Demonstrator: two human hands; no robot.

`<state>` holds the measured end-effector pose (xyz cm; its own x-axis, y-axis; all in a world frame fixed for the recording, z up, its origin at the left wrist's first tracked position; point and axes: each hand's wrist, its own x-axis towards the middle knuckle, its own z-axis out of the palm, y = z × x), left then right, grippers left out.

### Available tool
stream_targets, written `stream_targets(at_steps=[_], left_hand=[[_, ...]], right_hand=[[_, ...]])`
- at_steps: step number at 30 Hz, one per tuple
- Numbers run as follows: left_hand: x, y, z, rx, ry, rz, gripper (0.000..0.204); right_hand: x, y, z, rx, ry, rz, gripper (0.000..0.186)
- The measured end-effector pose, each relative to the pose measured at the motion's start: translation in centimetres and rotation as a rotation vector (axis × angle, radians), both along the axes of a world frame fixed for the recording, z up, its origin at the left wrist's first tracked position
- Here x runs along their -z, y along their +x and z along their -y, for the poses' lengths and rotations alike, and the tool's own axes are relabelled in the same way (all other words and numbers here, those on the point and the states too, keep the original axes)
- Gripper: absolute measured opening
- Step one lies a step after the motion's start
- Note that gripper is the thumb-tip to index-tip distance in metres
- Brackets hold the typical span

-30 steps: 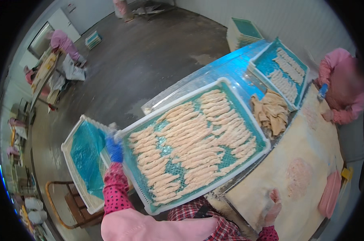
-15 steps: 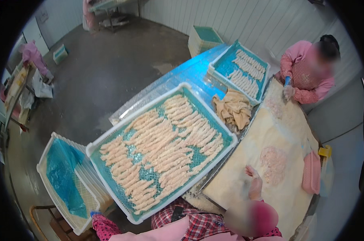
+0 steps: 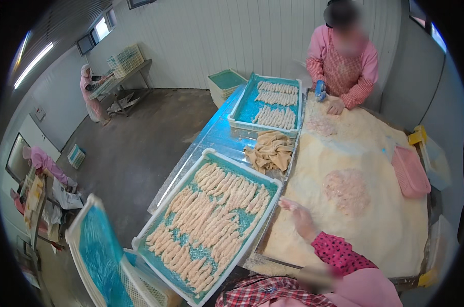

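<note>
In front of me a large white tray (image 3: pixel 279 190) with a green mesh liner holds rows of pale breaded strips (image 3: pixel 201 220). My right hand (image 3: pixel 299 219), in a thin clear glove dusted with crumbs, is open just off the tray's right rim, above the breading-covered table (image 3: pixel 308 169). Its fingers are stretched out and nothing is in them. A heap of pinkish raw strips (image 3: pixel 347 192) lies in the crumbs farther right. Down at the left, a white crate with a blue-green liner (image 3: pixel 99 256) tilts up over other stacked crates (image 3: pixel 145 281). My left hand is out of the picture.
A crumpled tan cloth (image 3: pixel 270 152) lies beyond the tray. Farther off is another tray of strips (image 3: pixel 234 121), with a co-worker (image 3: pixel 342 66) at the table's far end. A pink basket (image 3: pixel 412 171) sits along the right edge. Other people work at back left.
My view has lifted and swung. The lined crate at left has risen from the stack into a steep tilt. My left hand, at that crate's edge before, has left view. My right arm reaches nearer the tray.
</note>
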<state>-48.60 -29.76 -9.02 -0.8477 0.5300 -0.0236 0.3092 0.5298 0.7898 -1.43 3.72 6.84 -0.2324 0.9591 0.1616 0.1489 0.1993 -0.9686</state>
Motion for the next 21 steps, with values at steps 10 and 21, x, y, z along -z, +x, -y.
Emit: stream_targets(at_steps=[10,21], left_hand=[[0.0,-1.1,0.7,0.135,0.017,0.077,0.046],[2.6,-0.1,-0.9,0.331,0.033,0.254,0.047]], right_hand=[[-0.4,-11.8,1.1,-0.115,-0.055,-0.057,0.073],[2.0,-6.5,3.6,0.219,-0.238,0.030,0.080]])
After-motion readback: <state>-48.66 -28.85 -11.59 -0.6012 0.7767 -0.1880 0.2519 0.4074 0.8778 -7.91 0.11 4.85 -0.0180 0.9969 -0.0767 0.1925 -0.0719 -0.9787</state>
